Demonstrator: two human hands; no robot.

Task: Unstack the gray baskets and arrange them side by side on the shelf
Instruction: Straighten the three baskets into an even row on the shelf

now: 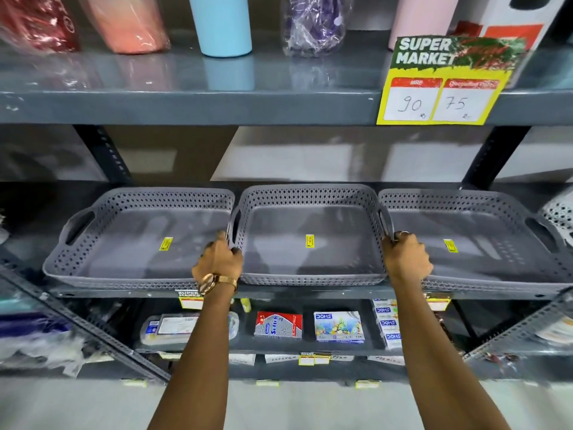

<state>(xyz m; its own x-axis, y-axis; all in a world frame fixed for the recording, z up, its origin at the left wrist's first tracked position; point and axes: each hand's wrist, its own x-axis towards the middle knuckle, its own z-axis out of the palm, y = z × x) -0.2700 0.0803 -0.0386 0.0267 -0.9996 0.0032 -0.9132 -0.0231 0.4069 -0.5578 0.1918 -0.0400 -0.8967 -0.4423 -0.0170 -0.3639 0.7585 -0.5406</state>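
Observation:
Three shallow gray perforated baskets lie side by side on the middle shelf [148, 293]: a left basket [130, 243], a middle basket [310, 218] and a right basket [483, 231]. Each has a yellow sticker on its floor. My left hand [218, 262], with a gold watch on the wrist, grips the middle basket's left handle. My right hand [406, 257] grips its right handle. The middle basket's sides touch both neighbours.
The upper shelf holds a blue tumbler [221, 24], wrapped bottles and a yellow price sign [440, 85]. The lower shelf carries stationery boxes [338, 325]. A white perforated basket [558, 212] shows at the far right. Slotted diagonal braces flank the lower shelves.

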